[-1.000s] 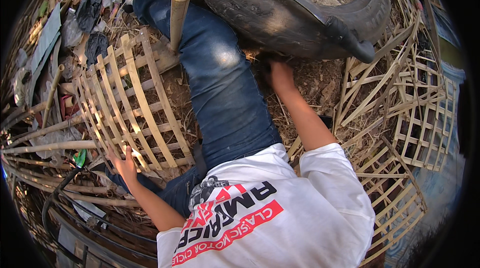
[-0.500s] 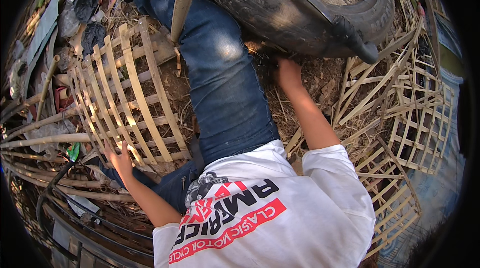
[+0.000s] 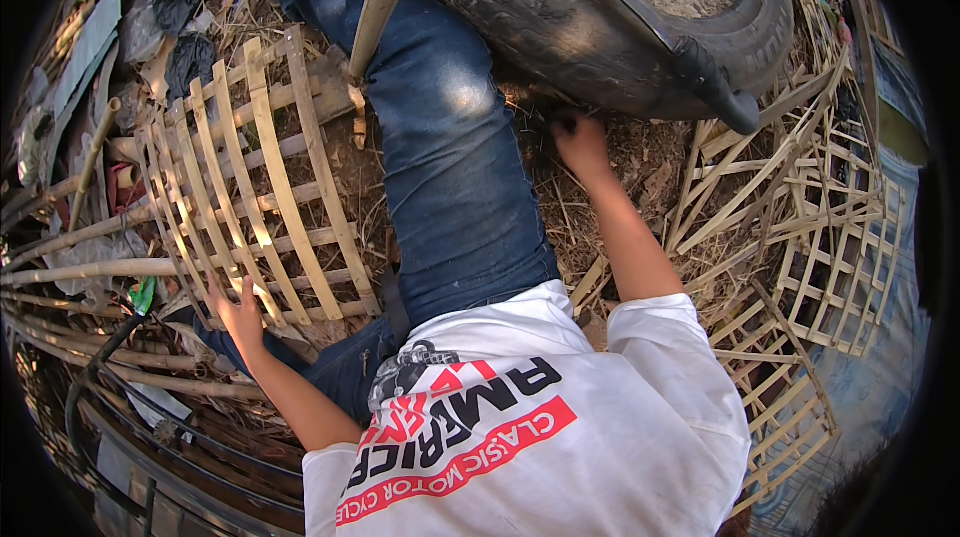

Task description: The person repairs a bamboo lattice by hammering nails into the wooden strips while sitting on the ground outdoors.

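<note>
- I look down on dirt ground (image 3: pixel 645 152).
- My left hand (image 3: pixel 240 319) spreads wide at the slatted bamboo lattice's (image 3: pixel 318 157) lower edge.
- My right hand (image 3: pixel 583 144) has edged right, from the denim leg (image 3: pixel 460 187); I judge work centres beside the tyre (image 3: pixel 580 42).
- Its grip I can't tell.

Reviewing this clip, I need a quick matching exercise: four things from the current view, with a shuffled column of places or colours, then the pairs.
Things:
1. left hand
2. tyre
3. right hand
4. jeans

Places or colours:
A. just below the tyre in the picture
B. blue
C. by the lower edge of the lattice
D. black and curved

Pairs: 1-C, 2-D, 3-A, 4-B
</note>
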Tool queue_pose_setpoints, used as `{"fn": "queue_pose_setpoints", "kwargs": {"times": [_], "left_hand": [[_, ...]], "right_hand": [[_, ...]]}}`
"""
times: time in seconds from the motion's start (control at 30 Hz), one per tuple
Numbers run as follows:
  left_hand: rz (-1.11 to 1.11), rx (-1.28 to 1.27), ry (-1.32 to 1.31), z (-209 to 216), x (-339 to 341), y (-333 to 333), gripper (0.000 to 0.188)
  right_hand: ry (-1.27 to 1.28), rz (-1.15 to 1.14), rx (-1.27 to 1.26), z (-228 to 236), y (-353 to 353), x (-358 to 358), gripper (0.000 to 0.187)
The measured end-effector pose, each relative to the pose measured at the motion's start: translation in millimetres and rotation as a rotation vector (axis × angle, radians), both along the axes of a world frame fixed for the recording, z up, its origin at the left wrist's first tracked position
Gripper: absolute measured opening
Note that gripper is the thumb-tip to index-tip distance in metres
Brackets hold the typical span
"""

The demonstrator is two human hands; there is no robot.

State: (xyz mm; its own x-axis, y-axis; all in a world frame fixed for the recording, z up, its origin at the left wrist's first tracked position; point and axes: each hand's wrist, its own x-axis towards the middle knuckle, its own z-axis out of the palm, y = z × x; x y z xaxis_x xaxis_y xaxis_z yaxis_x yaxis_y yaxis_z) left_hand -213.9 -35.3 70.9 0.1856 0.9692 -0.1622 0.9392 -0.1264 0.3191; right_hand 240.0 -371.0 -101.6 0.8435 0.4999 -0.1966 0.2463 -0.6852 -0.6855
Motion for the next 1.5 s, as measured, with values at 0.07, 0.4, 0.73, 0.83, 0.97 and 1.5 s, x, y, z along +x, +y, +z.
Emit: {"fn": "queue_pose_setpoints", "kwargs": {"times": [0.07,0.4,0.73,0.83,0.97,1.5], "left_hand": [[-0.014,0.009,0.007,-5.1,-11.0,4.2,0.082],[-0.007,0.008,0.072,-18.0,-20.2,5.9,0.085],[0.064,-0.054,0.008,-15.0,-10.6,-1.3,0.078],[0.052,-0.048,0.022,-13.5,-13.3,-2.2,0.078],[0.028,-0.001,0.021,-10.0,-4.0,-5.8,0.084],[-0.499,-0.189,-1.263,44.5,149.3,-84.2,0.025]], "right_hand": [[0.065,-0.007,0.167,-3.2,-1.8,1.9,0.022],[0.976,-0.365,0.547,51.1,2.1,6.0,0.016],[1.092,-0.345,0.676,54.8,-8.8,7.7,0.012],[1.127,-0.304,0.676,60.7,-7.7,5.5,0.014],[1.112,-0.074,0.671,99.9,11.0,-28.1,0.022],[2.011,0.229,0.937,191.3,174.0,-159.6,0.014]]}}
